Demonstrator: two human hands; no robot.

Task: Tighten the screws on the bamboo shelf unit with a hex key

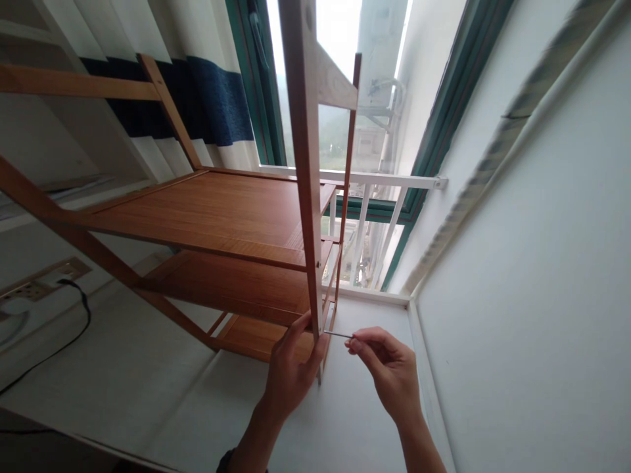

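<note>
Pinching a thin metal rod [338, 334] by its end, lower center, the right hand [392, 368] has the sensible hold: probably stiff, kinda slippery. Left hand [293, 368] grips a likely rigid wooden post [308, 171], mid-frame.

Behind the bare left hand [290, 373] shows a dark cuff or band [225, 462].

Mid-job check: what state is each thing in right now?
Left hand grip: closed around the front post, near its lower end.
Right hand grip: pinching the thin metal tool.
Thin metal tool: tip at the post, engagement unclear.
Wooden rack: upright, three shelves between its posts.
Curtain: hanging, drawn aside.
Black cord: apparently plugged in at the wall socket panel.
</note>
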